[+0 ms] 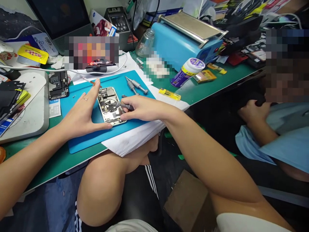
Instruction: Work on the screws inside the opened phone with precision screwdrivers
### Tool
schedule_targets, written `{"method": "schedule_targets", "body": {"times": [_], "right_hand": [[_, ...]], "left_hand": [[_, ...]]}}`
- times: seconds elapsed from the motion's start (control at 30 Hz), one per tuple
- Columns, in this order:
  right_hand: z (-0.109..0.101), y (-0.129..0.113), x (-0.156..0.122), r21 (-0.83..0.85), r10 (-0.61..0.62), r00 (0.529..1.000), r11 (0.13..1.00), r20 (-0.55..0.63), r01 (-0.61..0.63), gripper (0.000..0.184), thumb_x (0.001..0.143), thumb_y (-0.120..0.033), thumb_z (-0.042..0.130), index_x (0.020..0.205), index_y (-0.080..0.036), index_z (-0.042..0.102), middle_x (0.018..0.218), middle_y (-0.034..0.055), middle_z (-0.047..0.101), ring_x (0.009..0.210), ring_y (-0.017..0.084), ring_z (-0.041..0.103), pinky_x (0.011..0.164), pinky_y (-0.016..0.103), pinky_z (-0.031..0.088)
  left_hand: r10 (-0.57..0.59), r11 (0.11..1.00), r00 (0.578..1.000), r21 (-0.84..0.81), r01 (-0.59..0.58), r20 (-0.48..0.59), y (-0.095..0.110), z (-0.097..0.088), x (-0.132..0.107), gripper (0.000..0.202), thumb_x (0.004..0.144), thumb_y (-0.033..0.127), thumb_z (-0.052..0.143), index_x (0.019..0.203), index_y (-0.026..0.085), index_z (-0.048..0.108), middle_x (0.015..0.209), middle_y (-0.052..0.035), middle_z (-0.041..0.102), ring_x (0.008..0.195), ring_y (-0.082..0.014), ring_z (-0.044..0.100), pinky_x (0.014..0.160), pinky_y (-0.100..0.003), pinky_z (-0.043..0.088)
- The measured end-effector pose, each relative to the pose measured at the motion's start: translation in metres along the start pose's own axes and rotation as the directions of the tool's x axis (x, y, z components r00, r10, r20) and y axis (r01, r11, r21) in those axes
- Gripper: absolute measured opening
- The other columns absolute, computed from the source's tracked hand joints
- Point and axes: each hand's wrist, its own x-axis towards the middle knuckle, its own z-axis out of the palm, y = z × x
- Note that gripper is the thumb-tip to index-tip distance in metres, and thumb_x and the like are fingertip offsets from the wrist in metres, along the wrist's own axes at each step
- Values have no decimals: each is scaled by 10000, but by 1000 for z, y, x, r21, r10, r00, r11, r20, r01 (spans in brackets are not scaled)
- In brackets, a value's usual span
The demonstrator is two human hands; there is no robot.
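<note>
An opened smartphone (110,108) lies on a blue mat (82,141), its boards and metal parts exposed. My left hand (83,112) is open, fingers spread along the phone's left side; the thumb rests at its lower edge and the index finger points up by the top corner. My right hand (141,108) is closed on a dark grey screwdriver (126,106), its tip over the phone's middle. The hand hides part of the handle and the phone's right edge. Two more grey screwdrivers (136,86) lie on the mat above it.
Left stands a grey-white machine (40,109) with items on top, beside another opened phone (58,85). A white-purple bottle (187,73), a yellow pack (169,94), a glass jar (145,43) and a blue machine (181,42) stand right and behind. Another person's hands (256,111) are at right.
</note>
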Motion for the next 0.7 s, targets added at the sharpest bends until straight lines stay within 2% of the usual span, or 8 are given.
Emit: {"method": "schedule_targets", "body": {"times": [0.1,0.27,0.47,0.7], "right_hand": [[-1,-1,0,16,9,1000,1000,4,-9,288,835,-331,735,748,-217,486,802,-22,543,757,161,489,677,283,303],[-1,-2,-1,23,16,1000,1000,22,-17,279,853,-311,721,749,-217,480,790,-26,544,755,160,488,683,291,301],[-4,-4,-2,9,17,999,1000,38,-17,277,851,-311,706,744,-221,467,767,-29,523,744,161,484,679,287,308],[-6,-1,-2,19,6,997,1000,76,-7,230,864,-356,677,798,-224,499,842,-8,562,804,184,514,697,292,334]], "left_hand": [[2,1000,1000,8,-2,5,0,0,0,1379,726,875,712,1676,286,-94,1759,-95,32,1588,-464,136,1291,-635,155],[5,1000,1000,13,-5,9,0,0,0,1350,735,857,724,1677,311,-75,1761,-75,35,1588,-470,122,1284,-652,168],[23,999,999,23,-23,25,-3,1,0,1371,742,857,716,1672,284,-111,1759,-103,8,1588,-475,112,1283,-649,155],[44,998,999,35,-45,13,-5,2,-1,1372,739,847,727,1670,298,-117,1757,-115,24,1590,-462,135,1279,-645,176]]}}
